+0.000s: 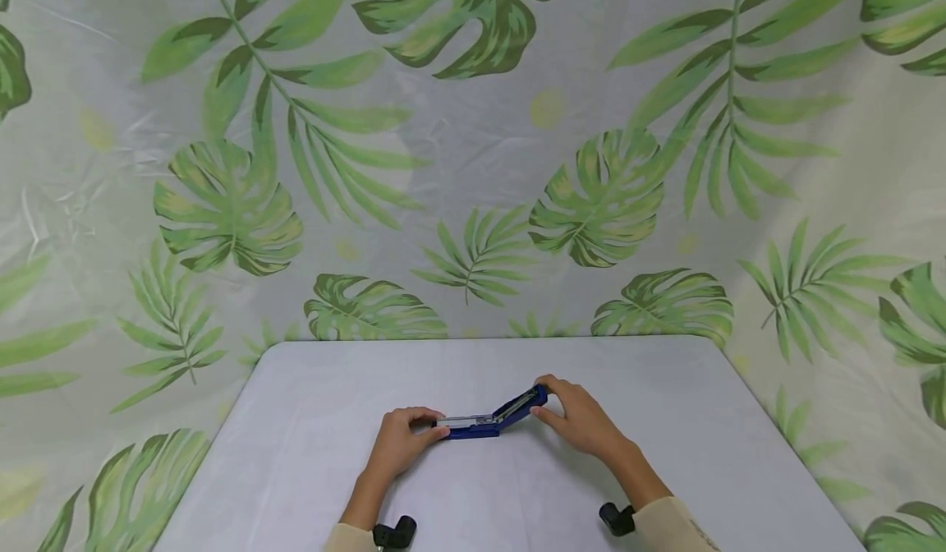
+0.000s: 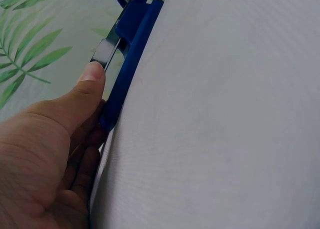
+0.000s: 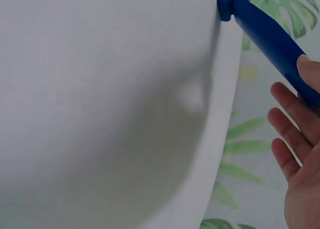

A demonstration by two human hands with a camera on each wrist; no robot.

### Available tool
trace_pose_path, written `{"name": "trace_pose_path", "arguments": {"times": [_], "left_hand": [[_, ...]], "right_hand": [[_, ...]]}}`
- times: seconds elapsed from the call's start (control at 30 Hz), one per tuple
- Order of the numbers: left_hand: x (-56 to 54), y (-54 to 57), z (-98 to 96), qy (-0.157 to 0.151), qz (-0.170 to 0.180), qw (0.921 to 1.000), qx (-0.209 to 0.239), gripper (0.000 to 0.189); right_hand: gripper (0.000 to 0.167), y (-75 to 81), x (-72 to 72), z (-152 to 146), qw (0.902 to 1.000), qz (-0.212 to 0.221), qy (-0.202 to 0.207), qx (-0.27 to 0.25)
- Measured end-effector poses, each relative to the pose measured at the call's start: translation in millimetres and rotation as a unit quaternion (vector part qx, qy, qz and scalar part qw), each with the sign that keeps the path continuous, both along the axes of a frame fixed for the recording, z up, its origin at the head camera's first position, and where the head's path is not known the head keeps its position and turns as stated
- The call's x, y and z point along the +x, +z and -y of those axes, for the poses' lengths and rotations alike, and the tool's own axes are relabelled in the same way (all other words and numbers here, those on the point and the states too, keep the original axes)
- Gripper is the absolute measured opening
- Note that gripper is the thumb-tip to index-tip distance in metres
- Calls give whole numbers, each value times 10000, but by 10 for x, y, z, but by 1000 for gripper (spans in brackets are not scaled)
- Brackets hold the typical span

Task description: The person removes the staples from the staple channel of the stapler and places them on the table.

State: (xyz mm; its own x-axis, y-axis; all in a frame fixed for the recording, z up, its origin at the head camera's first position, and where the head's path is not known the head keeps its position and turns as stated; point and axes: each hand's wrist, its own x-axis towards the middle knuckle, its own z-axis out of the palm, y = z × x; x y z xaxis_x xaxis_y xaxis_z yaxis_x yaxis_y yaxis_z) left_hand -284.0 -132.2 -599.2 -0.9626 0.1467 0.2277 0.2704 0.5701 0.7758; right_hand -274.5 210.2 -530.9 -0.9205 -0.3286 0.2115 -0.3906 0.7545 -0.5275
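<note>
At the middle of the white table (image 1: 296,453), the step in hand appears to be swinging the splayed blue stapler (image 1: 497,422), left hand (image 1: 397,443) pinching its base end (image 1: 473,434), right hand (image 1: 582,419) gripping its raised arm (image 1: 521,407), so the next move probably calls for 2 steady grips.

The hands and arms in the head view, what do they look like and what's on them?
The left hand and right hand are bare, without gloves. Pale beige sleeves cover the forearms' lower parts in view; the right one has a small, unreadable darker mark. A rounded black device shows beside each cuff.
</note>
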Motion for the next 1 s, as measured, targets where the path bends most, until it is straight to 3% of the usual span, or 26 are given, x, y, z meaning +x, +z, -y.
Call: {"name": "trace_pose_path", "arguments": {"times": [0.63, 0.83, 1.0], "left_hand": [[-28, 27, 16, -8, 9, 10000, 91, 22], [-26, 36, 19, 26, 22, 9999, 117, 23], [-5, 7, 5, -32, 64, 9999, 118, 24]], "right_hand": [[42, -176, 51, -128, 9977, 283, -353, 510], [61, -161, 55, -93, 9989, -12, -306, 366], [47, -120, 87, -9, 9981, -485, -351, 165]]}}
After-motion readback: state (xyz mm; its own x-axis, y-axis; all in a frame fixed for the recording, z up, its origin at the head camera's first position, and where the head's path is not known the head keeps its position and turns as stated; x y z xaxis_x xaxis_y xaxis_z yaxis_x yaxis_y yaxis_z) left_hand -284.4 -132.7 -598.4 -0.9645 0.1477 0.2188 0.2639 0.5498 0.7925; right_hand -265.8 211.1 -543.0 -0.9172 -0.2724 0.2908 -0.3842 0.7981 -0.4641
